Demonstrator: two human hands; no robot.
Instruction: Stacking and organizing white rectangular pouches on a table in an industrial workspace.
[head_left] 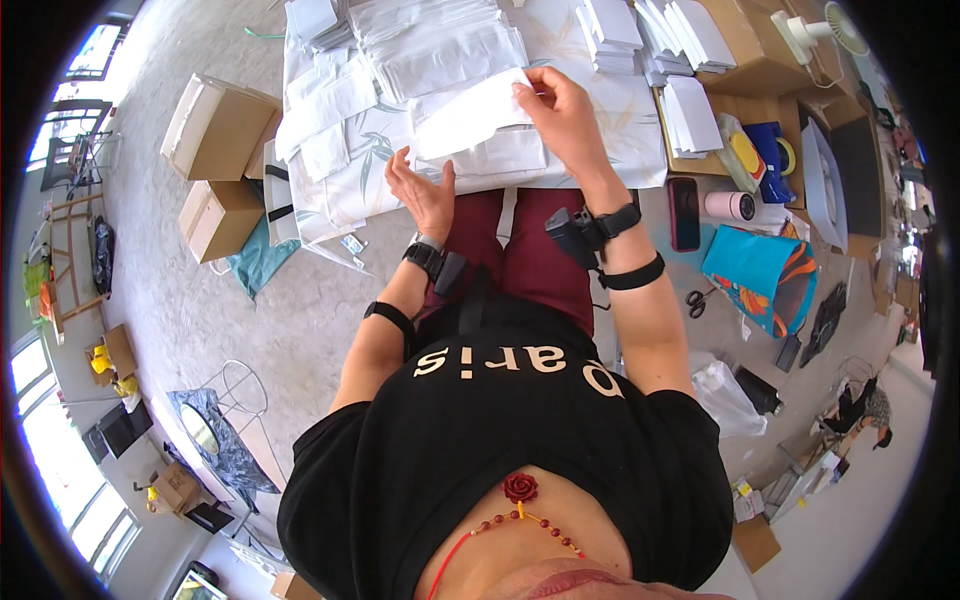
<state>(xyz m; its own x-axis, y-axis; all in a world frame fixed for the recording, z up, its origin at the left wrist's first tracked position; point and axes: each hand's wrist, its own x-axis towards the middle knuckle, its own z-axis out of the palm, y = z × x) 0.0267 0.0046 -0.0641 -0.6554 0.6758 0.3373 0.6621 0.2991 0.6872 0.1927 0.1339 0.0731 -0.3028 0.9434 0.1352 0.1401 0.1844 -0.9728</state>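
Pinched between the thumb and fingers of my right hand (562, 115) is the upper right corner of a white sheet of paper (470, 118). The sheet is tilted above the table, its lower edge uneven and bright with glare. My left hand (424, 198) is open near the sheet's lower left end, fingers apart and holding nothing. Under and below the sheet lies a flat white paper piece (500, 153). Just beyond it sits a broad pile of white paper pieces (430, 50). More flat white pieces (322, 105) overlap to the left.
A leaf-patterned cloth covers the table (620, 130). Stacks of white paper (608, 35) stand at the far right, beside a cardboard box (750, 45) and small fan (846, 28). A phone (684, 214) and pink bottle (730, 206) lie right. Cardboard boxes (215, 125) stand left.
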